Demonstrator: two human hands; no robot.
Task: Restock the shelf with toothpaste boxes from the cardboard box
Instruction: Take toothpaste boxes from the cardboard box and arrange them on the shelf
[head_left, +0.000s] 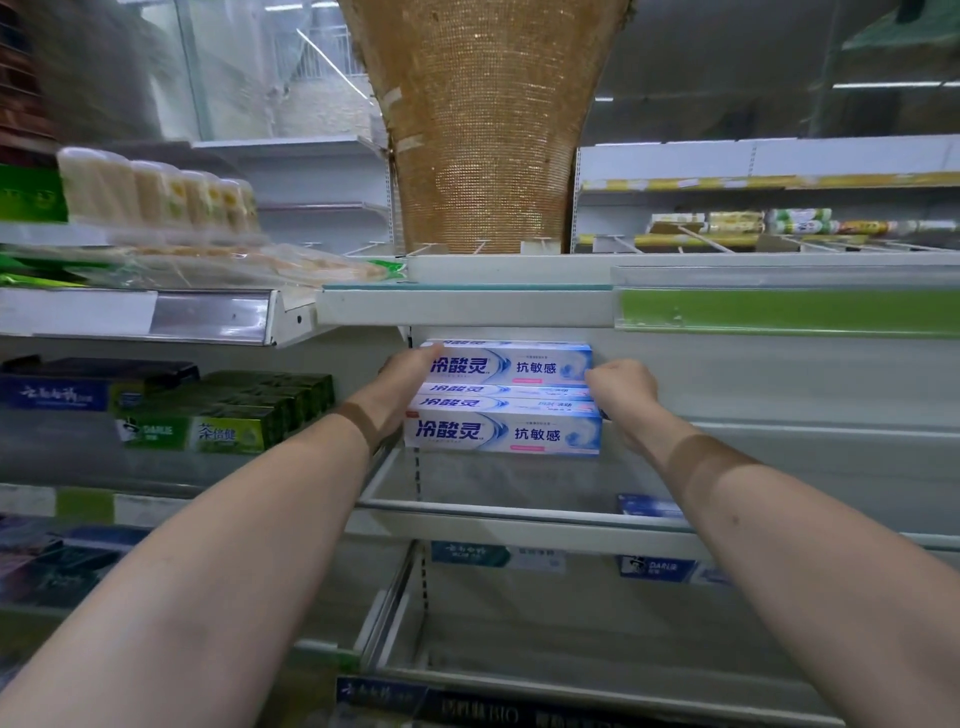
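White glossy toothpaste boxes (503, 400) between hands (402, 387).

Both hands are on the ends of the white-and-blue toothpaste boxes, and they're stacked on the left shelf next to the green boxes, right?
Not quite. The head view shows the left hand and right hand at the ends of the toothpaste boxes, but the stack sits on the middle shelf; the green boxes are one bay left.

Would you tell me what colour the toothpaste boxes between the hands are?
White and light blue toothpaste boxes with dark blue lettering, seen in the head view.
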